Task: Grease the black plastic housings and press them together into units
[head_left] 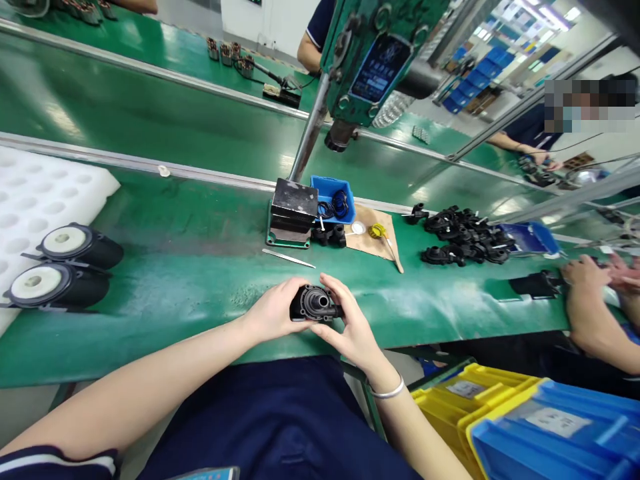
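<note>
A black plastic pump [316, 303] with a round ribbed cover and a central spout stands at the near edge of the green bench. My left hand [275, 308] wraps its left side. The fingers and thumb of my right hand [347, 323] close around its right side, by the side outlet. Just beyond my hands lie metal tweezers [289, 258]. Behind them stands the black block [295, 200] at the base of a green press [370, 67]. Small black pump covers [330, 235] sit against the block's right side.
A blue bin [333, 183] holds black rings. A brush [393, 250] and a yellow-smeared lid rest on cardboard [363, 217]. Several black covers [463, 233] are piled to the right. Two black motor housings [65, 283] lie left, by white foam [30, 200]. A co-worker's hands [590, 273] work at far right.
</note>
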The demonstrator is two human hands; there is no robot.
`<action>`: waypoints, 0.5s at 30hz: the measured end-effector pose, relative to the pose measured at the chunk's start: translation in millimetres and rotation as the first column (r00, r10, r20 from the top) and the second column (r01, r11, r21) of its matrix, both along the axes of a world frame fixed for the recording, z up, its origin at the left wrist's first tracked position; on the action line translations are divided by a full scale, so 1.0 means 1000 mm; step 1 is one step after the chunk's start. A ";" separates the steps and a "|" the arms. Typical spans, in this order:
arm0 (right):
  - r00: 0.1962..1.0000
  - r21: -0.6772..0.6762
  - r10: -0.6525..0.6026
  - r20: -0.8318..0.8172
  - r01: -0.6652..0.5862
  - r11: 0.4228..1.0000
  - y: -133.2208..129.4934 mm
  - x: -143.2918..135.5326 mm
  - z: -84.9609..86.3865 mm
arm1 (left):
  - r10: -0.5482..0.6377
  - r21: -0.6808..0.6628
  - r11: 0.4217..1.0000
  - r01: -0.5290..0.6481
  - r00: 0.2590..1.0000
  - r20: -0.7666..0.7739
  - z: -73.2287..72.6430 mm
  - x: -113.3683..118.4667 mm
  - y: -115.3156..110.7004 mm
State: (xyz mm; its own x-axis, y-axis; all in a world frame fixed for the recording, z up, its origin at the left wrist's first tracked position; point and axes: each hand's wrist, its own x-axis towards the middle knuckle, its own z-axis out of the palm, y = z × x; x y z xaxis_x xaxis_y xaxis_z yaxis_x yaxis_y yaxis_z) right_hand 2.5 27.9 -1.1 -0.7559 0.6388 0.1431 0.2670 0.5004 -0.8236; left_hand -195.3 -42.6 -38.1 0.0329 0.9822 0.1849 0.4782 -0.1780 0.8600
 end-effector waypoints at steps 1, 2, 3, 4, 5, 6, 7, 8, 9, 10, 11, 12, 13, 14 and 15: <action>1.000 0.007 -0.011 0.005 0.011 1.000 -0.001 -0.001 -0.001 | -0.026 -0.003 1.000 0.026 1.000 -0.001 -0.001 0.000 -0.001; 1.000 0.018 -0.017 0.002 0.017 1.000 -0.003 -0.003 -0.001 | -0.050 -0.006 0.999 0.050 0.999 -0.006 -0.002 0.000 -0.002; 1.000 0.036 -0.017 -0.010 0.017 0.999 -0.004 -0.003 -0.001 | -0.067 -0.011 0.998 0.067 0.998 -0.016 -0.004 0.001 -0.004; 1.000 0.060 -0.007 -0.025 0.008 0.998 -0.005 -0.003 0.001 | -0.071 -0.013 0.997 0.071 0.997 -0.028 -0.006 0.002 -0.006; 0.999 0.090 0.010 -0.040 -0.007 0.996 -0.006 -0.002 0.002 | -0.062 -0.023 0.998 0.061 0.997 -0.041 -0.008 0.004 -0.008; 0.998 0.130 0.025 -0.050 -0.018 0.991 -0.004 0.000 0.005 | -0.050 -0.023 0.999 0.049 0.998 -0.048 -0.010 0.005 -0.009; 0.998 0.174 0.030 -0.060 -0.019 0.984 -0.002 0.004 0.007 | -0.033 -0.014 0.999 0.032 0.999 -0.041 -0.013 0.006 -0.010; 0.997 0.222 0.018 -0.072 -0.001 0.975 0.003 0.009 0.010 | -0.016 -0.003 1.000 0.016 0.999 -0.033 -0.016 0.006 -0.010; 0.995 0.271 -0.021 -0.094 0.046 0.961 0.010 0.017 0.013 | -0.022 0.015 1.000 0.022 0.999 -0.031 -0.019 0.006 -0.010; 0.985 0.320 -0.102 -0.137 0.141 0.937 0.020 0.028 0.017 | -0.018 0.034 0.999 0.019 0.999 -0.029 -0.022 0.006 -0.009; 0.953 0.357 -0.228 -0.201 0.288 0.889 0.032 0.040 0.020 | -0.015 0.051 0.999 0.016 0.999 -0.033 -0.025 0.006 -0.009; 0.883 0.368 -0.382 -0.271 0.462 0.807 0.048 0.056 0.023 | -0.021 0.063 0.998 0.024 0.999 -0.047 -0.027 0.006 -0.008; 0.765 0.350 -0.548 -0.338 0.642 0.682 0.066 0.075 0.025 | -0.026 0.069 0.997 0.031 0.998 -0.064 -0.030 0.006 -0.008; 0.602 0.305 -0.700 -0.385 0.799 0.519 0.086 0.096 0.027 | -0.021 0.066 0.997 0.026 0.997 -0.079 -0.032 0.007 -0.008; 0.458 0.264 -0.806 -0.375 0.886 0.381 0.108 0.120 0.027 | -0.009 0.059 0.998 0.015 0.996 -0.092 -0.034 0.007 -0.008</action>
